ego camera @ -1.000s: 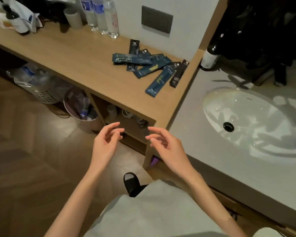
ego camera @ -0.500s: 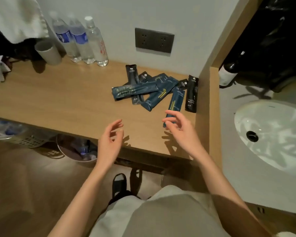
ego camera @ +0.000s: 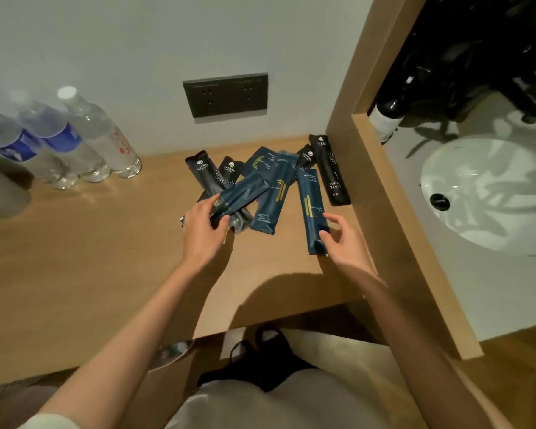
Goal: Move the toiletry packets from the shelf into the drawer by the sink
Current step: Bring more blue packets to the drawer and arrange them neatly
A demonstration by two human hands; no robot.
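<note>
Wooden shelf [ego camera: 106, 258] on a white wall, socket plate [ego camera: 225, 95] above, water bottles [ego camera: 75, 144] left, sink [ego camera: 489, 193] right. Packets [ego camera: 270, 193] piled at the shelf's back right, lower ones partly covered. Left hand [ego camera: 203, 233] grips the near end of one blue packet [ego camera: 245, 193]. Right hand [ego camera: 348, 246] fingers curl at the second blue packet [ego camera: 311, 205]; real grip, cannot tell.

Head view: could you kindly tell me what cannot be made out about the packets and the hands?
All in the head view:
- Packet pile: count unclear, upper packets cover lower ones.
- Left hand: fingers partly hidden under the diagonal blue packet it grips.
- Right hand: pinching or just touching the upright blue packet, its own fingers block this.
- Drawer: outside the frame.
</note>
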